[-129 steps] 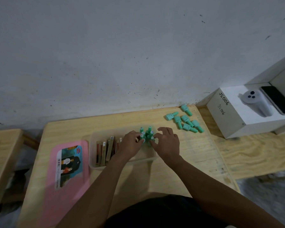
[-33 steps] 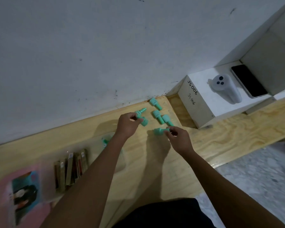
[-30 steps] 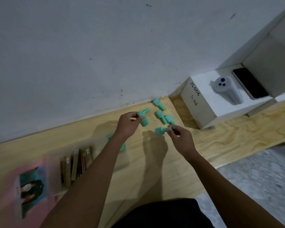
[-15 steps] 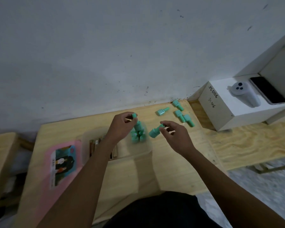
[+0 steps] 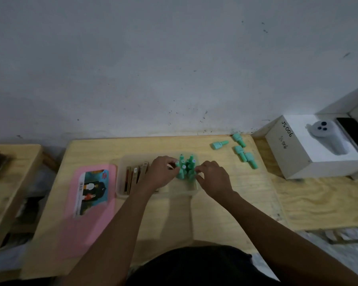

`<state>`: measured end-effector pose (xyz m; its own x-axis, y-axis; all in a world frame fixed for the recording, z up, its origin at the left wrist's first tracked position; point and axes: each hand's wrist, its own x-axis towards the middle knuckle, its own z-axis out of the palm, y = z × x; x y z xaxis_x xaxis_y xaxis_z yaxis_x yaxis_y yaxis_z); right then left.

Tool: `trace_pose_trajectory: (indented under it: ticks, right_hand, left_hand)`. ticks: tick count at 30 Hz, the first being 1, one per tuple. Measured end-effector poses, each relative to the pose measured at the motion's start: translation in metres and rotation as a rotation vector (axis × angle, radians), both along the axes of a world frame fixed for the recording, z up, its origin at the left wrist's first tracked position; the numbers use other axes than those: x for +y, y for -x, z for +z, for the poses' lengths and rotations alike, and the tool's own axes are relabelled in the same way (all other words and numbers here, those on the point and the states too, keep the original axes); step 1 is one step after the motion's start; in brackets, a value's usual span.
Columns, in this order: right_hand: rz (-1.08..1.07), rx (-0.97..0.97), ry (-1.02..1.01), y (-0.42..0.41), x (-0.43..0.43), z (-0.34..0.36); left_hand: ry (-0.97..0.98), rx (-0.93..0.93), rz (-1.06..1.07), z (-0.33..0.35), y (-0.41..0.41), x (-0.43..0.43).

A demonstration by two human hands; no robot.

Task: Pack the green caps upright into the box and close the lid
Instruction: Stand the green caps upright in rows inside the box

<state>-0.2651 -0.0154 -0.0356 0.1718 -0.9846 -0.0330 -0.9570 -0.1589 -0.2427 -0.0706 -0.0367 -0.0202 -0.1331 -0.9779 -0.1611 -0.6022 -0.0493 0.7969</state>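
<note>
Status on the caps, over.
Both hands, left and right, at upright caps in clear box. Four loose caps remain. Pink lid off.

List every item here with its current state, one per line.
Box: open, lid off.
Pink lid: flat on the table, left of the box.
Caps in the box: standing upright, clustered.
Loose caps: four, lying on their sides.
Left hand: at the cluster.
Right hand: at the cluster.
Phone: screen dark.

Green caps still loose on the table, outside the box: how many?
4, all lying on their sides at the far right: one alone, one by the wall, two side by side. None looks hidden; the hands are at the box.
</note>
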Motion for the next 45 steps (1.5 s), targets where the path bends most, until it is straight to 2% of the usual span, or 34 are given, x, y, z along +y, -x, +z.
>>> trace_pose_trajectory:
  ticks: [17, 35, 41, 45]
  right_hand:
    - [-0.165, -0.124, -0.063, -0.005, 0.0, -0.009]
    - [-0.268, -0.267, -0.106, -0.006, 0.005, -0.017]
    - [-0.278, -0.36, -0.077, 0.002, 0.009, -0.015]
    - [-0.312, -0.426, 0.002, 0.024, 0.017, -0.009]
  left_hand:
    - [-0.004, -0.187, 0.014, -0.03, 0.027, 0.009]
    - [0.029, -0.217, 0.108, -0.034, 0.038, 0.014]
    - [0.034, -0.235, 0.13, -0.033, 0.039, 0.014]
    - [0.107, -0.243, 0.199, -0.018, 0.036, 0.009]
